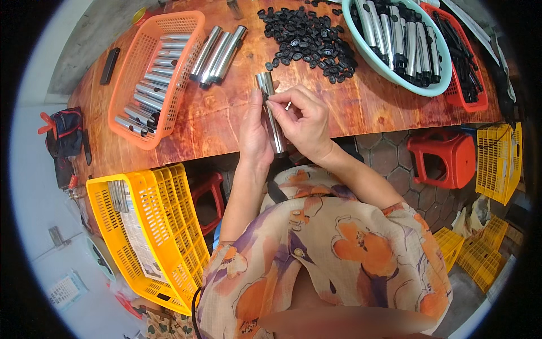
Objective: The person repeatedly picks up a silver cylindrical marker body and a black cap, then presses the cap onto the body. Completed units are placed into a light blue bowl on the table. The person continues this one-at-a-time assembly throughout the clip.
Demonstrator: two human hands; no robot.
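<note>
A shiny metal tube (274, 127) with a black lower end stands tilted before me at the table's near edge. My left hand (255, 135) is wrapped round it, with the thumb lying along its side. My right hand (302, 118) pinches at the tube's upper part, thumb and forefinger against a small dark spot there. Whether a loose piece sits between those fingertips is hidden. Beyond my hands lies a heap of small black oval plastic pieces (307, 42). Left of it, several similar metal tubes (219, 55) lie side by side on the table.
An orange basket (117, 99) of tubes stands at left, beside a black bar (109, 66). At far right are a light-blue basin (420, 89) of tubes and a red basket (479, 103) of black parts. Yellow crates (189, 226) and a red stool (451, 158) stand below the table's edge.
</note>
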